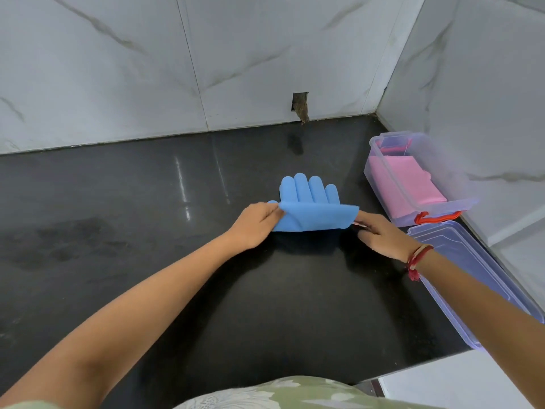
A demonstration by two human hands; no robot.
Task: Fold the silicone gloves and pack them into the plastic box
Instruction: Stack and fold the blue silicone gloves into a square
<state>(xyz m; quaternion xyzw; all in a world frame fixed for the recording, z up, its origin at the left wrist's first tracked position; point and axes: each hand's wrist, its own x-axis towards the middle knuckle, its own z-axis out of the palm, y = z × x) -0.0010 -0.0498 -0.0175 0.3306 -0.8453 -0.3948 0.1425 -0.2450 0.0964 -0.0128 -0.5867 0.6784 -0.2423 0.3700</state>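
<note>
A blue silicone glove [312, 208] lies on the black counter, fingers pointing away from me, its cuff half lifted and doubled over toward the fingers. My left hand [255, 224] pinches the cuff's left corner. My right hand [382, 236] pinches the right corner; it wears a red thread bracelet. To the right stands the clear plastic box [383, 184], open, with a folded pink glove [408, 183] inside and a red handle at its near end.
The box's clear lid [472, 270] lies flat on the counter just in front of the box, under my right forearm. White marble walls close the back and right side. A small dark hole [300, 106] sits in the back wall. The counter's front edge is near my body.
</note>
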